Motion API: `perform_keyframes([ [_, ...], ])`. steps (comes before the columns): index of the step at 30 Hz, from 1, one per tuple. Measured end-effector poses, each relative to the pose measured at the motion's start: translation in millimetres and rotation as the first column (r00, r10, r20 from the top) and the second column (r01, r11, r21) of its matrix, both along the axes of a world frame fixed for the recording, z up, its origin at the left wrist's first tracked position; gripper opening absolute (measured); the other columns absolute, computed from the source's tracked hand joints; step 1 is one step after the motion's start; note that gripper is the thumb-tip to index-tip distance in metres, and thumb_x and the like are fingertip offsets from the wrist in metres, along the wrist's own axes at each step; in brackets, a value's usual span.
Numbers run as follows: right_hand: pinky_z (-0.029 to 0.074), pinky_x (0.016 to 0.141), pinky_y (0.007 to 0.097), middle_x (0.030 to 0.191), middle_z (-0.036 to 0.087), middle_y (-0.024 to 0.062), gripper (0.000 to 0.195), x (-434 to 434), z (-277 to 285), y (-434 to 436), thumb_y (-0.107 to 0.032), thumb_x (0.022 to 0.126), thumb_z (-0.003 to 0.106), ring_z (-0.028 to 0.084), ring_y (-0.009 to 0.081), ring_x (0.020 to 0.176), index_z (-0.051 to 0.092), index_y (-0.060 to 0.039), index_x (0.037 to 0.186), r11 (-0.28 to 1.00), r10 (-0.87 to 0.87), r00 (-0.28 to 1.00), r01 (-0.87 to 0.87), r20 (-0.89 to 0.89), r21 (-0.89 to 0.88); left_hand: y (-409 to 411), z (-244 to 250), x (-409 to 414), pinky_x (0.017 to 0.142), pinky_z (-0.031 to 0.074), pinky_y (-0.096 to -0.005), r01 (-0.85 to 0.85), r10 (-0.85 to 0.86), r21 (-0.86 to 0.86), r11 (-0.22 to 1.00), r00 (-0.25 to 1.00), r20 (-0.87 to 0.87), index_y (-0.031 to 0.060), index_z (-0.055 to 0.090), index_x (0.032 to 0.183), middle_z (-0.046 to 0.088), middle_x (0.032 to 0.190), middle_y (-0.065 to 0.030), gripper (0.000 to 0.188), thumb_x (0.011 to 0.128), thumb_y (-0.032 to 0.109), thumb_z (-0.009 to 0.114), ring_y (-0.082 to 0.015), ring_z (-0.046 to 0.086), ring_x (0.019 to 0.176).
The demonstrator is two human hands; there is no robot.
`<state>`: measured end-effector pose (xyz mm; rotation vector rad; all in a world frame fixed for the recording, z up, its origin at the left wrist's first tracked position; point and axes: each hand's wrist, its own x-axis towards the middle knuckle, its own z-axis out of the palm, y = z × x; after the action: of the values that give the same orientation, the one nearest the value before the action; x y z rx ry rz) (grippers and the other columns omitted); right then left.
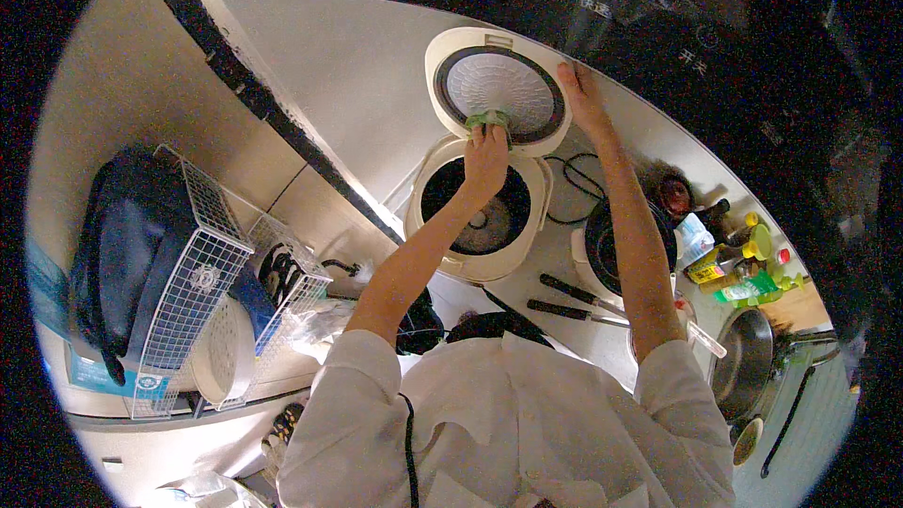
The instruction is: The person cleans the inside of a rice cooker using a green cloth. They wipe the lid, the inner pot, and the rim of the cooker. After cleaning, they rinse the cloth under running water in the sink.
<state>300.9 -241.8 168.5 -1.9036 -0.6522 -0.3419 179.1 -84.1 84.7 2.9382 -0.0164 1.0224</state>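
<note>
A cream rice cooker (487,269) stands on the counter before me with its lid (439,49) raised. Inside the body is a dark round pot or chamber (441,204) with a small disc at its centre. My left hand (487,155) presses a green cloth or scouring pad (485,120) against the lower part of the lid's silvery inner plate (501,85). At the lid's right edge is my right hand (587,102), its thumb against the rim; part of its grip is hard to make out.
Right of the cooker lie a black cord (564,208), another pot (600,247) and two black-handled utensils (561,310). Several bottles (748,282) and a frying pan (744,360) stand farther right. White wire baskets (197,296) are at left. A dark range hood panel (635,7) overhangs the top.
</note>
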Motion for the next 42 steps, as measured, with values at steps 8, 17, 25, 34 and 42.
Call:
perform_keyframes([
  [8,0.028,0.094,0.0344,0.120,0.042,0.0172,0.063,-9,8,0,-0.054,0.083,0.039,0.040,0.0296,0.110,0.044,-0.0001,0.116,0.990,-0.017,0.999,0.022,-0.037,0.139,-5,1,16,0.075,0.043,-0.0406,0.227,-0.239,-0.355,0.907,0.971,0.010,-0.0026,0.043,0.095,0.051,0.093,-0.0201,0.028,0.067,-0.005,0.046,-0.0377,0.047,0.088],
  [17,0.021,0.100,0.0319,0.131,0.033,0.0173,0.067,-22,17,-2,-0.051,0.084,0.039,0.029,0.0281,0.122,0.031,-0.0021,0.129,0.992,0.043,0.993,-0.030,-0.107,0.126,25,-24,-3,0.083,0.042,-0.0337,0.176,-0.358,-0.739,-0.651,0.787,0.503,0.0041,0.042,0.113,0.053,0.103,-0.0090,0.054,0.061,-0.010,0.042,-0.0231,0.051,0.096],
  [25,0.022,0.100,0.0326,0.131,0.033,0.0153,0.064,-40,34,4,-0.049,0.085,0.039,0.030,0.0268,0.121,0.033,-0.0021,0.128,0.985,0.070,0.997,-0.065,-0.022,0.157,19,-6,-23,0.087,0.038,-0.0307,0.265,-0.228,-0.959,-0.100,0.932,0.282,0.0035,0.041,0.112,0.050,0.107,-0.0080,0.040,0.074,0.004,0.053,-0.0205,0.048,0.099],
  [34,0.025,0.097,0.0343,0.126,0.039,0.0152,0.063,-20,12,5,-0.051,0.084,0.040,0.035,0.0276,0.116,0.039,-0.0023,0.123,0.987,0.058,0.998,-0.052,-0.038,0.151,-49,-28,-6,0.086,0.032,-0.0399,0.303,-0.113,-0.793,0.529,0.951,0.288,-0.0025,0.036,0.103,0.040,0.100,-0.0220,0.037,0.067,-0.005,0.046,-0.0378,0.037,0.099],
  [42,0.031,0.093,0.0359,0.117,0.047,0.0155,0.063,-13,4,7,-0.055,0.081,0.042,0.043,0.0291,0.109,0.047,-0.0025,0.116,0.992,0.037,0.993,-0.023,-0.112,0.121,38,-67,-26,0.075,0.043,-0.0310,0.215,-0.187,-0.877,-0.430,0.929,0.320,0.0024,0.039,0.108,0.051,0.099,-0.0126,0.037,0.071,-0.004,0.042,-0.0257,0.054,0.082],
])
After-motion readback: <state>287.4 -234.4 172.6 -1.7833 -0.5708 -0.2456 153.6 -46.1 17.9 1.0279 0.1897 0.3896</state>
